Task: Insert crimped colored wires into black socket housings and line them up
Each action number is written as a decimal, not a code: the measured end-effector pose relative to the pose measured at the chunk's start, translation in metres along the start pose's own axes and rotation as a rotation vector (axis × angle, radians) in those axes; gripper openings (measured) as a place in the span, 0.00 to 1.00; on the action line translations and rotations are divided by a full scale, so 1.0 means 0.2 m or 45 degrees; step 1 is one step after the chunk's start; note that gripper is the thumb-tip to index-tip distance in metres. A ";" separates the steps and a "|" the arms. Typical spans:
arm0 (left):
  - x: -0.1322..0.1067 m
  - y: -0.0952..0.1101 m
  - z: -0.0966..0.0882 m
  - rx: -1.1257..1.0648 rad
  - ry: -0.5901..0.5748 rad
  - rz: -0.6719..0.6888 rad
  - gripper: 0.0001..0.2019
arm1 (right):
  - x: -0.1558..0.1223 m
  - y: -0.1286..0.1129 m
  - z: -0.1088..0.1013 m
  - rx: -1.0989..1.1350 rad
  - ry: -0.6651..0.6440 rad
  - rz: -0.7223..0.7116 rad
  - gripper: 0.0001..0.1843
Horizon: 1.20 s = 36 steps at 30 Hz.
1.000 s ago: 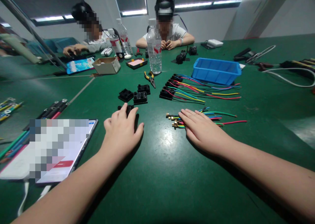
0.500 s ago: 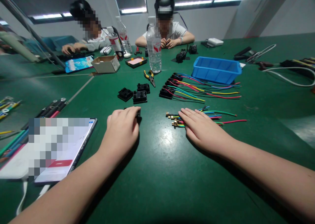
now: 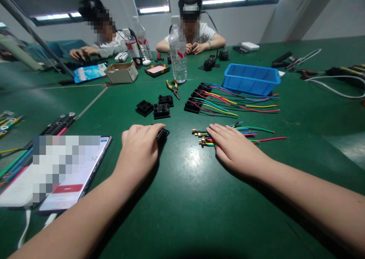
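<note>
My left hand (image 3: 139, 147) is curled around a small black connector housing (image 3: 162, 134) on the green table (image 3: 182, 198); only the housing's right end shows past my fingers. My right hand (image 3: 232, 147) lies flat with fingers stretched out on a bundle of loose coloured wires (image 3: 251, 135) with brass terminals. Three more black housings (image 3: 155, 109) sit just beyond my left hand. Farther right lie finished housings with coloured wires (image 3: 219, 101) fanned out.
A tablet (image 3: 67, 168) lies at my left, with cables beside it. A blue bin (image 3: 251, 78), pliers (image 3: 173, 88), water bottles (image 3: 178, 56) and a cardboard box (image 3: 122, 73) stand farther back. Two people sit across the table, hands busy.
My left hand closed over the black housing and drew it slightly nearer and to the right. My right hand stayed flat on the wires.
</note>
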State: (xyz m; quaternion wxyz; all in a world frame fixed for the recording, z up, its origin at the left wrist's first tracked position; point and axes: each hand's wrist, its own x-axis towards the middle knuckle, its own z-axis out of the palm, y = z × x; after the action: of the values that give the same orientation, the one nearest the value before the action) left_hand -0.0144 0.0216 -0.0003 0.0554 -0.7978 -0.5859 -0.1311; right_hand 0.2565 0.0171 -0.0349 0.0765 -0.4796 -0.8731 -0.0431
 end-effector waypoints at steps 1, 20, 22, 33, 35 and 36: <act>0.00 0.00 0.00 -0.004 -0.003 0.005 0.18 | 0.00 0.00 0.00 0.000 -0.001 0.002 0.29; -0.01 0.02 0.00 -0.169 0.029 0.107 0.19 | 0.00 0.00 0.00 -0.003 -0.004 0.006 0.29; -0.01 0.02 0.00 -0.190 0.006 0.084 0.21 | 0.00 0.00 0.00 -0.003 -0.005 0.003 0.29; -0.01 0.02 0.00 -0.262 -0.074 0.082 0.22 | 0.00 0.00 0.00 -0.008 -0.016 0.008 0.29; -0.01 0.02 -0.01 -0.279 -0.077 0.094 0.22 | 0.00 0.00 0.00 -0.007 -0.017 0.007 0.29; -0.01 0.02 -0.01 -0.290 -0.084 0.104 0.21 | 0.00 0.00 0.00 -0.007 -0.017 0.007 0.29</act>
State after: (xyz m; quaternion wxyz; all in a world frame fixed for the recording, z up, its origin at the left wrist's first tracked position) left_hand -0.0112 0.0181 0.0011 -0.0494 -0.8259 -0.5358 -0.1682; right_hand 0.2564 0.0173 -0.0344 0.0696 -0.4825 -0.8721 -0.0421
